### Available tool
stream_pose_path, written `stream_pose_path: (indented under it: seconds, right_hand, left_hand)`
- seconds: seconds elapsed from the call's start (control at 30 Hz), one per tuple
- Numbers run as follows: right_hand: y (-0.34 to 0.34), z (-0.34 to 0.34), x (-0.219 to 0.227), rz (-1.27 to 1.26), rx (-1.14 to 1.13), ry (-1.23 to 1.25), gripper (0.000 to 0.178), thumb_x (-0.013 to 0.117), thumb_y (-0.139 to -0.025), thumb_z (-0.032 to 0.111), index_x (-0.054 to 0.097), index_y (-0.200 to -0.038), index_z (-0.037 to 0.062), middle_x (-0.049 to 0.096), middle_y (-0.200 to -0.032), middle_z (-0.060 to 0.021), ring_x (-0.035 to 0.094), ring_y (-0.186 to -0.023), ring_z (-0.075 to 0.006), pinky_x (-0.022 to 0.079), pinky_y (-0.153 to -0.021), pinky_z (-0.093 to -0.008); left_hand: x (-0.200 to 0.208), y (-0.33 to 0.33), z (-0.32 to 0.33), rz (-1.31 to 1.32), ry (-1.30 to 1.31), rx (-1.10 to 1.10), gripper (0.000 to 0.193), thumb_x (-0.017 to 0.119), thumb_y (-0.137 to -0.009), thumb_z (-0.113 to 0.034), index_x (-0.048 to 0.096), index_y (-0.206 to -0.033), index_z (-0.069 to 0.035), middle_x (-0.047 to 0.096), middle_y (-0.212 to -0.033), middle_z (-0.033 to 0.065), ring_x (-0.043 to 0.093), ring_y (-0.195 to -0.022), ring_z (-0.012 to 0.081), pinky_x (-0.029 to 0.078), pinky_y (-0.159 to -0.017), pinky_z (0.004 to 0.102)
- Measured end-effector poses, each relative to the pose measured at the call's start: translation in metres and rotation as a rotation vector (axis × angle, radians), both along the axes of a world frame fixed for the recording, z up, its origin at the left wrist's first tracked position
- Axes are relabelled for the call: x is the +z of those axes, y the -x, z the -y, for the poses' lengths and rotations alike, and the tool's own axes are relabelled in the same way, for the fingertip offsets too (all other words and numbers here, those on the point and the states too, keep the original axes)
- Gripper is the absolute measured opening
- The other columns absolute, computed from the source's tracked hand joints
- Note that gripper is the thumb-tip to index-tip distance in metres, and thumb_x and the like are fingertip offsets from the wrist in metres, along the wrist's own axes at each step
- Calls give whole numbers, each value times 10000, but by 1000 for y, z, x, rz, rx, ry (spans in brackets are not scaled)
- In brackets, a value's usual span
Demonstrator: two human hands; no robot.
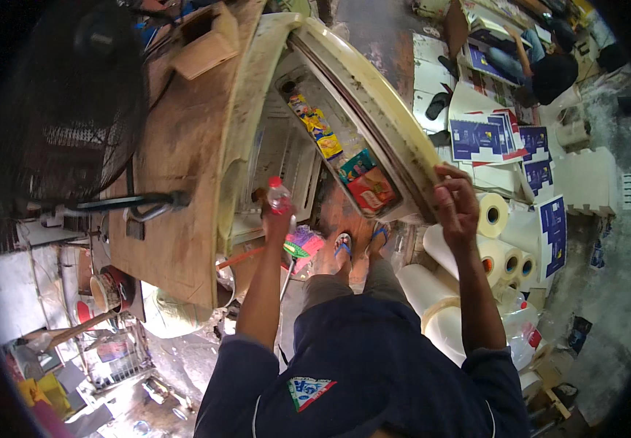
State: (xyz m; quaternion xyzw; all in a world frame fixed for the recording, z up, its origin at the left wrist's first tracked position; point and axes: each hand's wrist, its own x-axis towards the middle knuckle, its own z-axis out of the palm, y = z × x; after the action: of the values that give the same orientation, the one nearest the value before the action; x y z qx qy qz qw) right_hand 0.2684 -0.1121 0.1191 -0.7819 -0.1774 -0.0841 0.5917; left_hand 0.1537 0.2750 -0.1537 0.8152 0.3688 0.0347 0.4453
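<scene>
A clear plastic bottle with a red cap [276,182] stands upright in my left hand [277,219], whose fingers are wrapped around it. My left hand is at the front of the open fridge [275,157], whose white inside shows. With my right hand [457,208] I grip the free edge of the fridge door [395,95], which is swung out to the right. On the door's inner shelf lie yellow packets [317,131], a teal packet [355,166] and a red packet [372,191]. The depth of the fridge is partly hidden by its top and side.
A wooden board [162,182] with a cardboard box [209,44] lies left of the fridge. Large film rolls [490,215] stand near my right arm. Printed card sheets [476,139] and a seated person [549,73] are at far right. A pink and green broom [301,244] is near my feet.
</scene>
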Motion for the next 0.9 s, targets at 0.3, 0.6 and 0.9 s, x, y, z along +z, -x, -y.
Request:
stream_pose_path:
  seconds: [0.3,0.6,0.9]
  right_hand:
    - [-102,67,-7,-138,-43,-156,265,543,-983,145,630,-784,-7,656,-1167,-186,599,-1102,-219,434,-958,-331]
    - [-126,79,-11,-29,28,-67,246,561,-941,130,635,-751,-8,672,-1120,-213,600,-1096,-291,422,-974,-391]
    - [-108,82,-31,12,34,-49,199,598,-897,174,653,-752,50,699,-1067,-175,590,-1091,-359,407,-979,-461]
  left_hand:
    - [-54,-27,-30,-591,-561,166,975,800,-603,-572,462,-1401,-125,125,-1570,252,158,-1447,419,187,-1134,609]
    - [-46,25,113,-268,43,-240,778,785,-597,-259,501,-1296,-66,632,-1131,183,558,-1123,397,442,-964,441]
    - [41,-60,4,-79,546,431,242,720,-821,-246,563,-984,-160,540,-837,-18,552,-763,153,514,-623,335]
